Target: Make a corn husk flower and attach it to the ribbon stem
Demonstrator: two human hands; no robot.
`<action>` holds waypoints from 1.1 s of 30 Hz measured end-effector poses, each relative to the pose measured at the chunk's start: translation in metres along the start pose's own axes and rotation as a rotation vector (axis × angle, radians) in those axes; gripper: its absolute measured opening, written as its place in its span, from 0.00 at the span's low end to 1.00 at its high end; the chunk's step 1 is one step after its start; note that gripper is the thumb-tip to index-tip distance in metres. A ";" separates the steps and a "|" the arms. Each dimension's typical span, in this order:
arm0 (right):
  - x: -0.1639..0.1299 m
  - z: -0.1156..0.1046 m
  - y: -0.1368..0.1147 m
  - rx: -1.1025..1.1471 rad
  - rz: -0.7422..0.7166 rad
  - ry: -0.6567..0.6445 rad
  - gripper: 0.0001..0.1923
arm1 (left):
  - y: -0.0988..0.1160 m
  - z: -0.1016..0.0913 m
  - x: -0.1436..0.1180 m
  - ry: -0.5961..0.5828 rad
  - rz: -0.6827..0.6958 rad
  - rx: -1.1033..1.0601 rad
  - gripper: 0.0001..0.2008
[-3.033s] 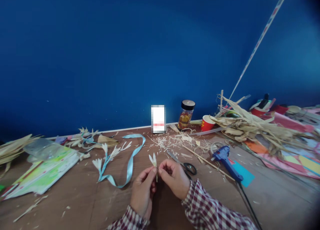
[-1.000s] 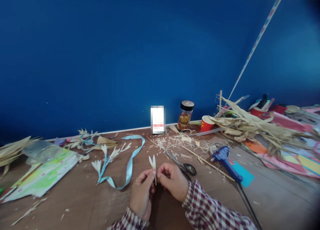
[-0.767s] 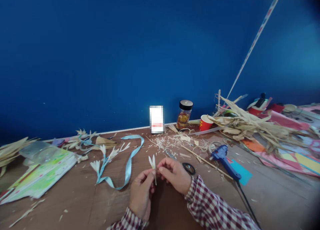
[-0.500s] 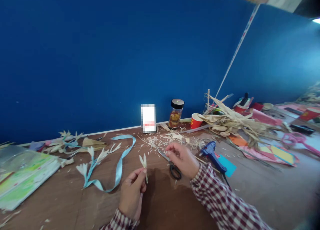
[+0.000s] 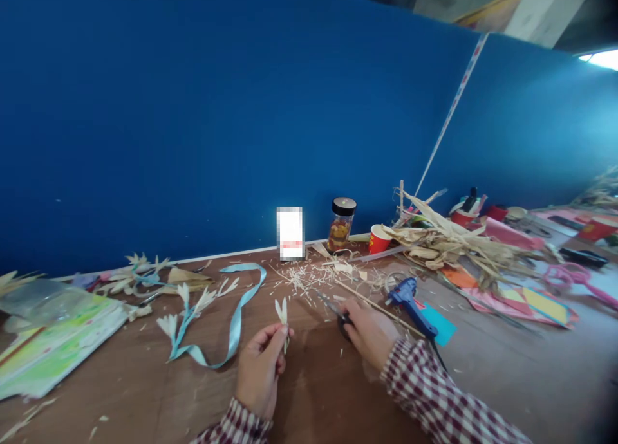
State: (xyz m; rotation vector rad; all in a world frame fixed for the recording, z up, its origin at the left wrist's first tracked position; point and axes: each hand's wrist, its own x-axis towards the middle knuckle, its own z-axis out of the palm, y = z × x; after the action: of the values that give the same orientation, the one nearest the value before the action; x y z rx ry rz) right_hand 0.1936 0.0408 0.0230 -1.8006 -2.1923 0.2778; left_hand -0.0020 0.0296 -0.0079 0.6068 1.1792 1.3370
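Note:
Between the thumb and fingers of my left hand point(image 5: 261, 367) stands a small pale corn-husk flower point(image 5: 281, 311), its narrow petals pointing up and a short stem showing below. My right hand point(image 5: 373, 334) is closed over the dark handles of the scissors point(image 5: 330, 304), which lie on the table with the blades pointing away to the left; the fingers partly hide the handles. Left of my left hand lies a husk flower spray point(image 5: 180, 323) with a stem wrapped in light blue. A light blue ribbon point(image 5: 235, 328) curls from its base.
Pale husk clippings point(image 5: 309, 277) litter the table point(image 5: 203, 405). Behind them stand a blurred white object point(image 5: 290, 231), a black-lidded jar point(image 5: 342, 228) and a red paper cup point(image 5: 380, 239). To the right are a blue glue gun point(image 5: 408, 299), dried husks point(image 5: 449, 238) and pink scissors point(image 5: 574, 278).
My right hand has come down onto the scissors' handles, where before it hovered above them with pinched fingers. My left hand still holds the husk flower. The view has shifted slightly.

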 end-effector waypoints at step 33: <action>-0.001 0.007 -0.025 0.307 -0.378 0.177 0.19 | -0.001 0.000 0.002 0.019 -0.033 -0.008 0.13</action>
State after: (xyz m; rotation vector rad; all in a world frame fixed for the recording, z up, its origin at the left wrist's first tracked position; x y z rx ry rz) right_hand 0.1683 0.0350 0.0240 -1.1791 -2.1689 0.3335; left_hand -0.0021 0.0315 -0.0098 0.5676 1.1941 1.3222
